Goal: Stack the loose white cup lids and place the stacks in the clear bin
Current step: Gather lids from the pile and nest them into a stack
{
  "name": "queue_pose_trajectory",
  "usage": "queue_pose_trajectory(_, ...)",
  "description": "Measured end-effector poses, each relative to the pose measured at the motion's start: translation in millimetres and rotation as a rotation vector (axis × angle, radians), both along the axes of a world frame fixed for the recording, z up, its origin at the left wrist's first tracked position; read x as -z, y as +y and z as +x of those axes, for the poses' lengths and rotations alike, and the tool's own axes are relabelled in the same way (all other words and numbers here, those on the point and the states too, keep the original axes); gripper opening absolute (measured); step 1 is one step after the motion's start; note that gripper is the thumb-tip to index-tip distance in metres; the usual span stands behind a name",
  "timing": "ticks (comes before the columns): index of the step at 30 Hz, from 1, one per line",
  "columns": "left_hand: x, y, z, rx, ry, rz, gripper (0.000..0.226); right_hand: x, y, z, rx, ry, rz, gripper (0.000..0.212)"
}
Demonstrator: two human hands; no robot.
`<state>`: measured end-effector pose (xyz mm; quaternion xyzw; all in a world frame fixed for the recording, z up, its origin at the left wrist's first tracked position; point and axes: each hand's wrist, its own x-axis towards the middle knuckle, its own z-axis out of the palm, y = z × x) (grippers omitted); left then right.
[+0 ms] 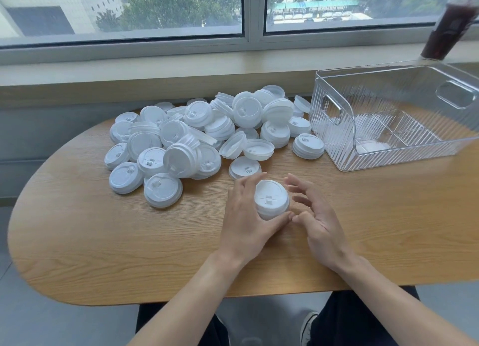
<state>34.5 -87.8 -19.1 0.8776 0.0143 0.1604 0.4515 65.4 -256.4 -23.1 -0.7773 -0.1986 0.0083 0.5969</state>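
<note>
The oval wooden table (103, 242) fills the view, pushed against a window ledge. On its right end sits the clear bin (337, 148), ribbed walls, cut-out handles on 2 sides, dividers across its floor; something pale shows at the near left corner of its floor, too blurred to name, and no lid stack shows inside. Behind the bin on the ledge stands a dark iced drink (445, 27) in a lidded plastic cup.

Across the far middle of the table sprawls the pile of loose white cup lids (197, 128), some flat, some tipped on edge, a few already nested in short stacks; one short stack (308, 146) stands just beside the bin's near left corner.

Now the hands, close together near the table's front edge with a small stack of lids (271, 199) between them. The left hand (246, 216) cups the stack's left side, fingers reaching round the back and thumb touching the stack's front base. The right hand (318, 216) hovers just to the stack's right, palm turned inward, fingers loosely curled and spread, gripping nothing; its thumb tip sits close to the left thumb, and I cannot tell whether it touches the stack.
</note>
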Motion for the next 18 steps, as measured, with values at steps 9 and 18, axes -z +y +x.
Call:
queue_pose_trajectory(9, 5.5, 42.0, -5.0, -0.102, -0.046, -0.149, 0.043, -2.7, 2.5, 25.9, 0.221, 0.0, -0.004, 0.043)
queue_pose_trajectory(18, 14.1, 63.9, 38.3, -0.152, 0.124, 0.309, 0.068, 8.2, -4.1, 104.0, 0.436, 0.013, -0.372, 0.058)
